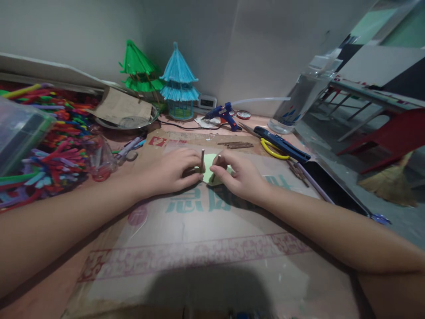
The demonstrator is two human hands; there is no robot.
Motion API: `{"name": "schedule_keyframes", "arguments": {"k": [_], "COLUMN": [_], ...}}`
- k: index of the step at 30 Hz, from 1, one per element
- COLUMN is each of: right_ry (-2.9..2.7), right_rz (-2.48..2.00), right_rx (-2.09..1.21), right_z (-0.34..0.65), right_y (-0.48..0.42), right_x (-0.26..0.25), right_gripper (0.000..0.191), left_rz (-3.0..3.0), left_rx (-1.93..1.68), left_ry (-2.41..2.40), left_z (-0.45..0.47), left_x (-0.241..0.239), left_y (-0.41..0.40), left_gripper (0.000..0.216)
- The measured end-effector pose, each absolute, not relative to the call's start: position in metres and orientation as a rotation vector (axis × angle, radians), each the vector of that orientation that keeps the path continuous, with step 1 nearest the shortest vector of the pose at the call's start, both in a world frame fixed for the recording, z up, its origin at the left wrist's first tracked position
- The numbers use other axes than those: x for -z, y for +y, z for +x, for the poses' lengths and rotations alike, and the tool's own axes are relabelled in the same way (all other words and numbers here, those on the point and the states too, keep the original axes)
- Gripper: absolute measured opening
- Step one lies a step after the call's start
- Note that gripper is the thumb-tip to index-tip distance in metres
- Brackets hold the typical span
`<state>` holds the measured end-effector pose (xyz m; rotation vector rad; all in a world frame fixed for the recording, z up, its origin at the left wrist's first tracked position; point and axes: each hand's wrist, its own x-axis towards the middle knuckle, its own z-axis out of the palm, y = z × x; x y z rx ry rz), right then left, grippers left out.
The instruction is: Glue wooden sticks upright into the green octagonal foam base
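In front of me a light green round piece (208, 165) lies on the cardboard between my hands. My left hand (177, 172) rests beside it, its fingertips closed around a short brown stick (202, 158) that stands upright at the piece's left side. My right hand (241, 176) pinches a second brown stick (218, 160) between thumb and fingers, slightly tilted over the right part of the green piece. Its lower end is partly hidden by the thumb. Behind my hands lie several more brown sticks (236, 145).
Behind stand a blue pagoda model (179, 84) and a green one (137, 64), with a blue glue gun (223, 116) beside them. Yellow-handled scissors (275, 149), a blue utility knife (282, 144) and a clear bottle (292, 102) are right. Colourful pipe cleaners (63, 150) heap up left.
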<state>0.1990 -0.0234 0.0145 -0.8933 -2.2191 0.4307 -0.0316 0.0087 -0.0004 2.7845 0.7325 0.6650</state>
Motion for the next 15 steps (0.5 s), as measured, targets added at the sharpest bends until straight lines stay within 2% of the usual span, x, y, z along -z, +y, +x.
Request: {"name": "schedule_keyframes", "arguments": {"k": [15], "right_ry": [-2.208], "right_rz": [-0.854], "right_rx": [-0.428], "right_z": [0.1985], "right_y": [-0.0227], "right_x": [-0.0134], "right_gripper": [0.019], "left_rz": [2.760], "left_rx": [-0.682], "left_ry": [0.742], "left_z": [-0.0312], "left_x": [-0.0008], "left_y": [0.0080], "left_gripper": [0.019]}}
